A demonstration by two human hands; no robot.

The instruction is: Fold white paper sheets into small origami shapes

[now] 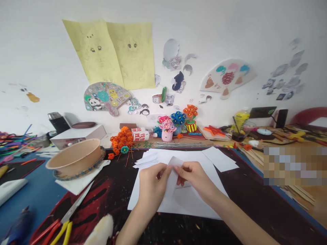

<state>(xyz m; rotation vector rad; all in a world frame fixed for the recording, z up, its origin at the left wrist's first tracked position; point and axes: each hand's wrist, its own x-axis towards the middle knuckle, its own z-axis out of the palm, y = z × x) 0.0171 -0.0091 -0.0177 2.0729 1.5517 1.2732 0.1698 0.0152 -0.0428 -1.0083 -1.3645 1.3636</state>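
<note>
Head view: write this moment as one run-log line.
left hand: pinching folded paper | right hand: pinching same paper | beneath: white sheets

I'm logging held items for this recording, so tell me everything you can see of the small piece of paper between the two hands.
The small piece of paper is plain, thin and whitish, a narrow strip standing tilted over larger white sheets. The left hand and the right hand pinch it near its top, which pokes out above them. Its lower end blends into the white behind; any folds are unclear.
</note>
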